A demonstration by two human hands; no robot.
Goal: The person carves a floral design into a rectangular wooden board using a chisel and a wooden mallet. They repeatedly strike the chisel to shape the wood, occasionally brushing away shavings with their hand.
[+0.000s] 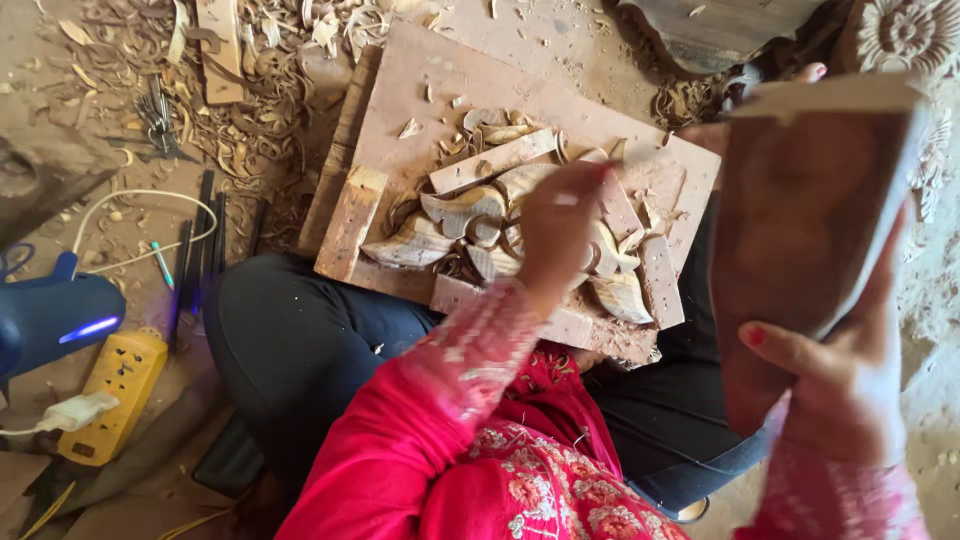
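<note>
Single head view, steep downward, close over lap (no second view).

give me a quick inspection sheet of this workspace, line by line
surface: wooden board resting on the person's lap, above a dusty floor
job's things: carved wood pieces clustered on the board; flat wood block held up
clutter: shavings strewn on the floor; dark chisels lying beside the board
hands: left hand touching the carved pieces; right hand gripping the block
cables: white cable looping on the floor; yellow power strip with white plug
surroundings: blue tool, carved panel at top right
</note>
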